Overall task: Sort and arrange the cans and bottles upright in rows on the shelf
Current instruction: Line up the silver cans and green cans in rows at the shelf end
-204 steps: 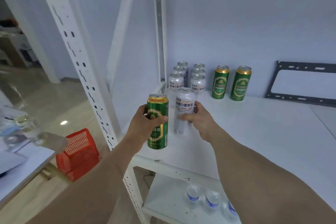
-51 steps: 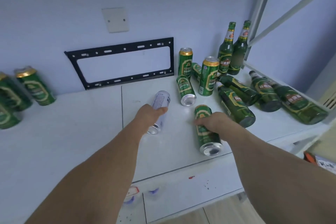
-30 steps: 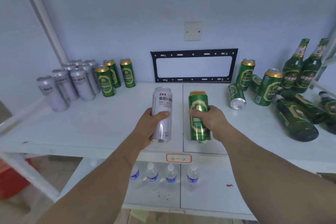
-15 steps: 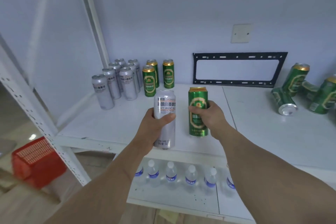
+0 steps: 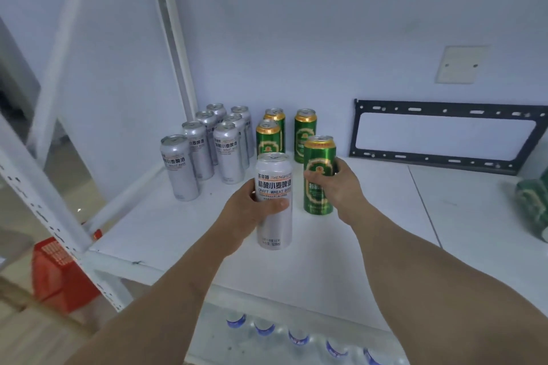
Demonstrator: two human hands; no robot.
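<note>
My left hand (image 5: 250, 210) grips an upright silver can (image 5: 274, 225) above the front of the white shelf (image 5: 166, 225). Just to its right, my right hand (image 5: 341, 187) holds an upright green can (image 5: 318, 178). Behind them, in the shelf's back left corner, several silver cans (image 5: 207, 148) stand upright in two rows. Three green cans (image 5: 268, 139) with gold tops stand upright beside those rows, against the wall.
A black metal bracket (image 5: 444, 133) leans on the wall at the right. A green can (image 5: 533, 204) lies at the far right edge. A white perforated post (image 5: 44, 190) stands at the left, a red basket (image 5: 59, 272) on the floor behind it. Water bottles (image 5: 296, 335) stand on the lower shelf.
Both hands picked a lying can each from the right side, stood them upright and carried them left. The view has swung to the left corner, closer to the standing rows.
</note>
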